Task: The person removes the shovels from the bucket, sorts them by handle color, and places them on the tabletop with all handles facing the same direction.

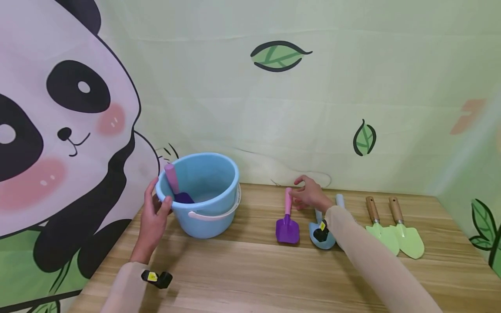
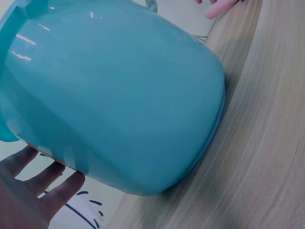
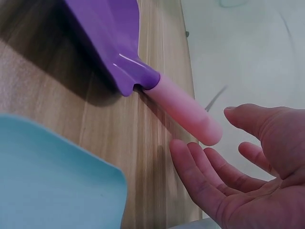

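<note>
My left hand (image 1: 154,215) rests against the outer side of a light blue bucket (image 1: 207,224), thumb by the rim. In the left wrist view its fairly straight fingers (image 2: 65,191) touch the bucket's wall. Inside the bucket leans a toy shovel (image 1: 171,177) with a pink handle and purple blade. A second pink-handled purple shovel (image 1: 287,228) lies on the table, handle toward the wall. Around the end of that handle (image 3: 183,110), my right hand (image 3: 257,167) spreads its thumb and fingers apart, with a gap showing between thumb and handle.
Beneath the right arm lie blue shovels (image 1: 339,200), partly hidden by the sleeve. Farther right, two green trowels (image 1: 412,241) with wooden handles overlap on the wooden table (image 1: 242,278). A printed cloth wall (image 1: 219,87) rises behind the table's back edge. The bucket's white handle (image 1: 213,217) hangs down.
</note>
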A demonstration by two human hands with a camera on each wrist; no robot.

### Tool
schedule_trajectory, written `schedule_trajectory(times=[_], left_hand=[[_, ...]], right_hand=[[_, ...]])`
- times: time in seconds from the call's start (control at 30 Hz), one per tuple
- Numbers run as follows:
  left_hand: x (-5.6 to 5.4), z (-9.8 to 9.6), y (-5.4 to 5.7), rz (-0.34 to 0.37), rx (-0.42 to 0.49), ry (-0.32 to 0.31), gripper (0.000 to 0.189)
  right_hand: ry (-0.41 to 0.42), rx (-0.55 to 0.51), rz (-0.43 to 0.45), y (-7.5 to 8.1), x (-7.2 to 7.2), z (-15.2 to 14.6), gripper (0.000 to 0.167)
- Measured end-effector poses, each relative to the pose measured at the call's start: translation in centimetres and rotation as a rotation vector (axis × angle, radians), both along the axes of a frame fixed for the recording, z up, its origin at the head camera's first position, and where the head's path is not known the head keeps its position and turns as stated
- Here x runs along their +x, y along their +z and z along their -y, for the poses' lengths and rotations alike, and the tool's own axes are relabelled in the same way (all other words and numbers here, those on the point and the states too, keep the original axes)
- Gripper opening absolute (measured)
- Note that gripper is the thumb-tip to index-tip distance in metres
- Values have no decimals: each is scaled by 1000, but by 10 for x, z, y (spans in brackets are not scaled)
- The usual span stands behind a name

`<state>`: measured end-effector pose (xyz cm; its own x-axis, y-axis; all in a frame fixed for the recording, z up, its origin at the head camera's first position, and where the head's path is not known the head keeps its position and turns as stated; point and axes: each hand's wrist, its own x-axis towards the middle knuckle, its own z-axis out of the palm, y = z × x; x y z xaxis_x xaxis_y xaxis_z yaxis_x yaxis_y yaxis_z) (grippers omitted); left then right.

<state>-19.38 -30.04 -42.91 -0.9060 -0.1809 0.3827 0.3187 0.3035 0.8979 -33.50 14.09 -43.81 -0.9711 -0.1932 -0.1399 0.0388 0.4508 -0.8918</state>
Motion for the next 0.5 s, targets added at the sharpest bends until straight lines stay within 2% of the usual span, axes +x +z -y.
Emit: schedule_trajectory(times=[0.23, 0.5], left_hand=[[0, 0, 0, 3, 0, 2, 68], [-1, 1, 0, -1, 3, 0, 67]], right_hand=[[-1, 33, -2, 3, 2, -1, 48], [68, 119, -99, 23, 6, 3, 52]])
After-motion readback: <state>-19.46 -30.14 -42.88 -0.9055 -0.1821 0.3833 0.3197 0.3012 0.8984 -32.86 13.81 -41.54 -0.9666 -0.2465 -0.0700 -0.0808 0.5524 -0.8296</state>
